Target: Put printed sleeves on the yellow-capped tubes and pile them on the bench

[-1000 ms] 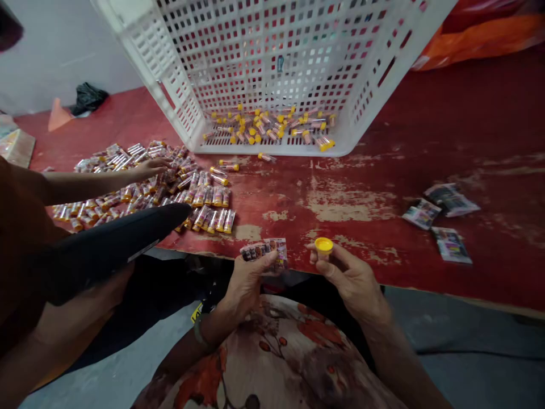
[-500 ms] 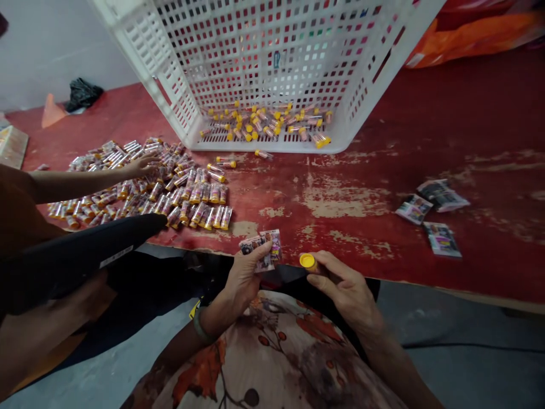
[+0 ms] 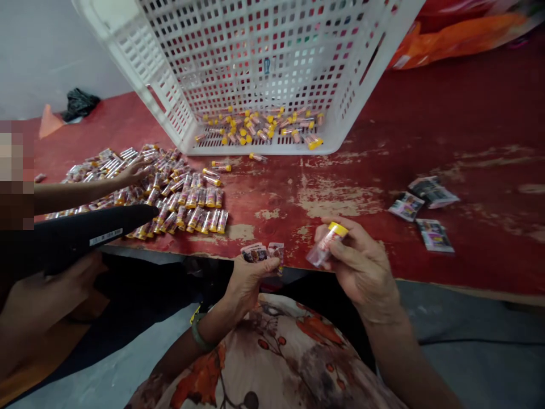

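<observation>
My left hand (image 3: 249,278) pinches a few small printed packets (image 3: 255,253) between thumb and fingers, just over the table's front edge. In my right hand (image 3: 361,261) is a clear plastic tube (image 3: 320,253) with a yellow cap (image 3: 338,229). The tube is tilted, cap up and to the right, and reddish print shows on its side. A gap separates the tube from the packets. Left of my hands lies a pile of wrapped yellow-ended tubes (image 3: 187,196), the nearest ones set side by side in rows.
A white plastic crate (image 3: 259,149) lies on its side at the back, with several yellow-capped tubes (image 3: 251,125) inside. Loose packets (image 3: 434,236) rest on the red table (image 3: 481,130) at right. At left, a co-worker's hand (image 3: 134,170) touches the pile; their other holds a black device (image 3: 106,227).
My right hand has risen and turned the tube, so its side now shows instead of its cap end. The left hand keeps its packets, which have shifted slightly.
</observation>
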### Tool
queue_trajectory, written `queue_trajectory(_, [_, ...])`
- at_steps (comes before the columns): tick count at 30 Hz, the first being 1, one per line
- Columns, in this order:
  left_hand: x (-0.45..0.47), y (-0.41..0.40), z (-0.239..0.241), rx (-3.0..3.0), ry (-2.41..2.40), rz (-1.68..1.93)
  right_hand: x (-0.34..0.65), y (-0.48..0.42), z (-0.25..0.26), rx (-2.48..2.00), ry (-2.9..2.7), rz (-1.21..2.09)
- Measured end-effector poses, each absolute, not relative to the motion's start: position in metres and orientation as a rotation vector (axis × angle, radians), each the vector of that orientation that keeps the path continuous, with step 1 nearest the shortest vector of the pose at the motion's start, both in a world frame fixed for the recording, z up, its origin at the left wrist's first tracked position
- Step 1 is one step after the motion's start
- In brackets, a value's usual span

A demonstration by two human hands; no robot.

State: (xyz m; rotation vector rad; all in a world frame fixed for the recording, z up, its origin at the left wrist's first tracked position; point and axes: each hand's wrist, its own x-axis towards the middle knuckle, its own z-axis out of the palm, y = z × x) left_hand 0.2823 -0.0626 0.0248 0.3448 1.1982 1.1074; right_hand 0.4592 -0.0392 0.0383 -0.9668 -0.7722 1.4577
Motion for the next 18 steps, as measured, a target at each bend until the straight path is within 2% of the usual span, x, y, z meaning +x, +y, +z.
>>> queue_trajectory(10, [0.281,-0.067,0.023,0.442,1.168,1.009,0.436,-0.025,0.031,-1.058,-1.128,1.201])
queue_trajectory(18, [0.282,-0.059,0.021,0.270,1.141,1.029,0.457,-0.040,0.041,-1.131,-1.046,1.240])
